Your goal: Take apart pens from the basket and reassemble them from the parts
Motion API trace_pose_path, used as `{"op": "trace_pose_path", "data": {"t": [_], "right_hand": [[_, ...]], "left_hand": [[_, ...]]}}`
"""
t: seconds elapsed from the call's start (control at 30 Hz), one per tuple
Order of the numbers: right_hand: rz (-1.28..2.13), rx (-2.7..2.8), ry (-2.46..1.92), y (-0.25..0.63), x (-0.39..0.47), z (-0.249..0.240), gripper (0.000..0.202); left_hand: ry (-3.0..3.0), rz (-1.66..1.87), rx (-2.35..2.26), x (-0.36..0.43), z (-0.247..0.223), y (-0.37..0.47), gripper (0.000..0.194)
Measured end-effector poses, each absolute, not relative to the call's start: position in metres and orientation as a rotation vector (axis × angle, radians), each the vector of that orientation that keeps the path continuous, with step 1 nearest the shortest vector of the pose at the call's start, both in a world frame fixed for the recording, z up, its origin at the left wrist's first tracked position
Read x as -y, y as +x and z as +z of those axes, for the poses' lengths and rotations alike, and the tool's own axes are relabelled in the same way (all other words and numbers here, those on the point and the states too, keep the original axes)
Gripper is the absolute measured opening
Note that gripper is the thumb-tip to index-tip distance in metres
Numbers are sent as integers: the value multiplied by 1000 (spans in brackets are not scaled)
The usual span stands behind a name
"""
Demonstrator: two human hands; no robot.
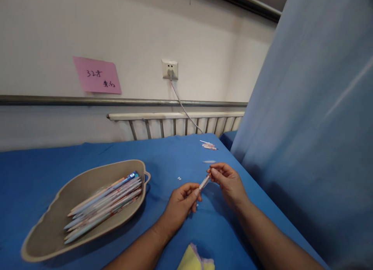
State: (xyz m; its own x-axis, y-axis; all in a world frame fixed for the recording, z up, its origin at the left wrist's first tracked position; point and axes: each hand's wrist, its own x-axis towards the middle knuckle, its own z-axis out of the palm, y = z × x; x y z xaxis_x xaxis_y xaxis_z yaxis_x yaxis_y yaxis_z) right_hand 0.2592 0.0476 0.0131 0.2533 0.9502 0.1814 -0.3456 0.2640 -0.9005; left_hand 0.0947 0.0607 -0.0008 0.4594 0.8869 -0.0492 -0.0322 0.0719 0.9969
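Head view: beige tray (52, 227) holds pens (105, 202); both hands grip a pen barrel (204, 182).

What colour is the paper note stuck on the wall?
The paper note is pink, with dark handwriting; the head view shows it.

Pen (204, 182): thin, pale, translucent barrel. Tilted, upper end to the right. Held above the blue desk (175, 157), pinched at both ends.

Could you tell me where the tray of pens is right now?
The beige tray of pens sits on the blue table, lower left, beside the left hand.
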Motion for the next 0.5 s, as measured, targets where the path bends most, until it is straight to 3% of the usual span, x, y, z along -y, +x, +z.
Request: {"op": "trace_pose_path", "data": {"t": [0.5], "right_hand": [[1013, 915, -912, 253, -47, 8, 20]], "left_hand": [[1266, 769, -778, -59, -5, 97, 31]]}}
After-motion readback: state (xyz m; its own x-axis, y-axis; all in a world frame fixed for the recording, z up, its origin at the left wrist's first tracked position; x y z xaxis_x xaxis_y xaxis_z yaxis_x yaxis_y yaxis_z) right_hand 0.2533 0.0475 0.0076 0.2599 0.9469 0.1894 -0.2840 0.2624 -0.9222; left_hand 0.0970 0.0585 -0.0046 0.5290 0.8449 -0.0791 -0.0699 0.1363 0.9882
